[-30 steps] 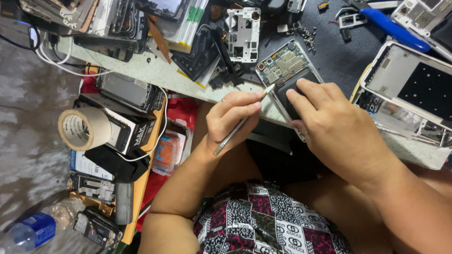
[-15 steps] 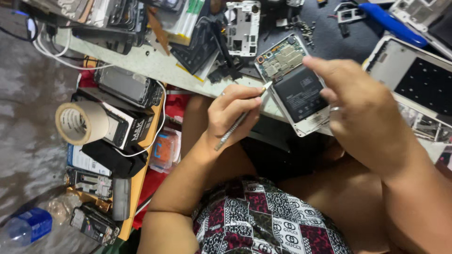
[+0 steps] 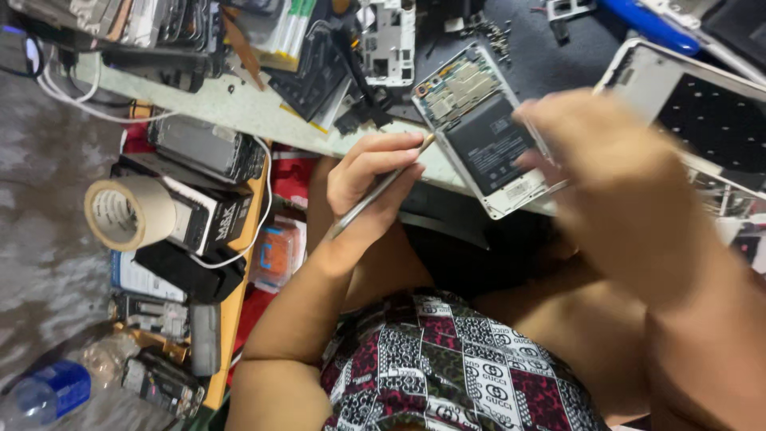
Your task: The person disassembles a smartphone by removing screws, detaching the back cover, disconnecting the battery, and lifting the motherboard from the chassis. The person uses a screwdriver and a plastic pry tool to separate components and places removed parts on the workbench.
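Nearest the camera, patterned shorts (image 3: 447, 367) in black, white and red cover the person's lap, with both forearms reaching up from there toward the workbench (image 3: 239, 108). Just beyond, the left hand (image 3: 371, 179) is closed in a pen-like grip on a thin metal tool (image 3: 375, 193), probably tweezers or a spudger, whose tip meets the lower left edge of an opened smartphone (image 3: 487, 132). The phone lies back-off at the bench's near edge, its black battery and circuit board exposed. On the other side the right hand (image 3: 598, 172) is motion-blurred over the phone's right edge; its fingers seem curled around that edge, but the blur hides whether they truly grip it.

Judging by this, the work is at the prying or probing stage inside the phone body. A next move would call for the phone held steady and the tool tip kept shallow, clear of the battery.

Further left, a roll of tan tape (image 3: 128, 211) sits on a stack of small boxes, and a plastic bottle (image 3: 48, 391) with a blue label lies on the floor. Farthest off, a white phone frame (image 3: 387, 40), loose screws and a larger opened device (image 3: 702, 112) crowd the bench.
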